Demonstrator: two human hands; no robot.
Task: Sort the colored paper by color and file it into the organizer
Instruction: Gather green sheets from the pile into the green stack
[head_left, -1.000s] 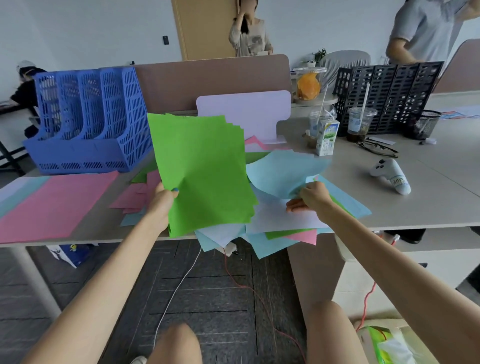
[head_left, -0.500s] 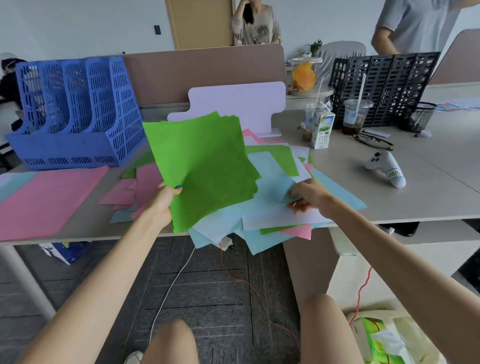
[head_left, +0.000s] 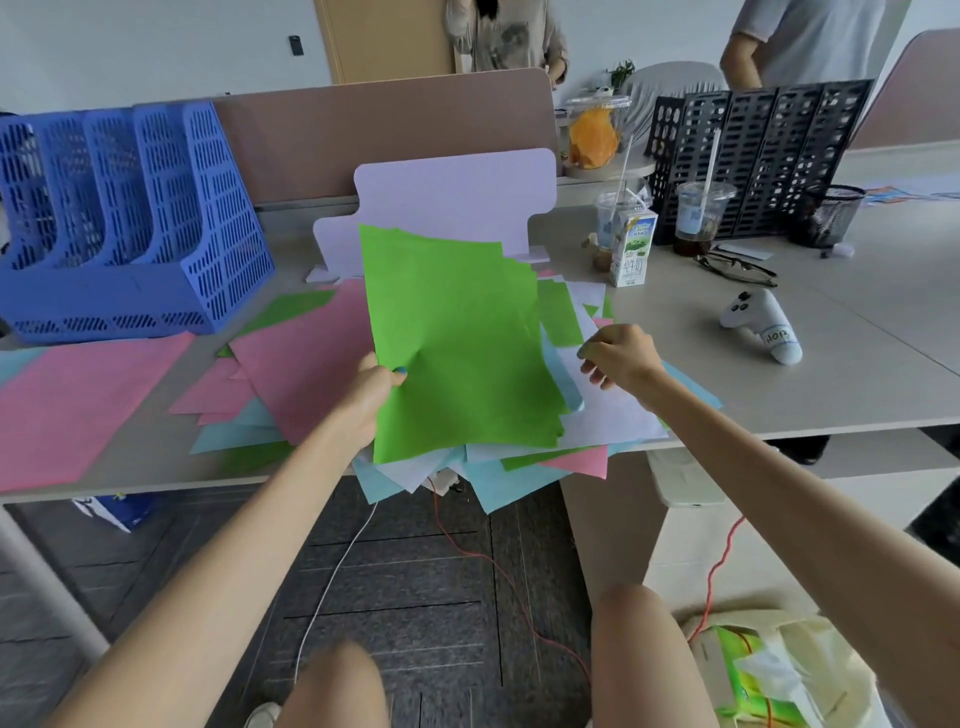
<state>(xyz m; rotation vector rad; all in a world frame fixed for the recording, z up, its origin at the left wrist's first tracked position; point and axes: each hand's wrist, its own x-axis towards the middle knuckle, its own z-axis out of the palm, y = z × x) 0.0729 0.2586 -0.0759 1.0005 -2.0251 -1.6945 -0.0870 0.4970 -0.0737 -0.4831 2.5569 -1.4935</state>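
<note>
My left hand (head_left: 370, 400) grips the lower left edge of a stack of green sheets (head_left: 457, 343), held up tilted above the desk. Under and around it lies a mixed pile of paper (head_left: 519, 467) in pink, light blue, white and green, overhanging the desk's front edge. My right hand (head_left: 618, 358) hovers just over a white sheet (head_left: 608, 415) of that pile, fingers loosely curled, holding nothing. A large pink sheet (head_left: 306, 358) lies left of the green stack. The blue slotted organizer (head_left: 130, 223) stands at the back left, its slots looking empty.
A pink stack (head_left: 78, 405) lies flat at the left front. A lavender board (head_left: 452, 202) leans on the divider. To the right are a milk carton (head_left: 631, 249), drink cups, glasses (head_left: 737, 267), a white controller (head_left: 763, 325) and a black organizer (head_left: 753, 150). Two people stand behind.
My right hand has let go of the light blue sheet and lifted slightly off the pile. The green stack in my left hand has shifted right, nearer the right hand.
</note>
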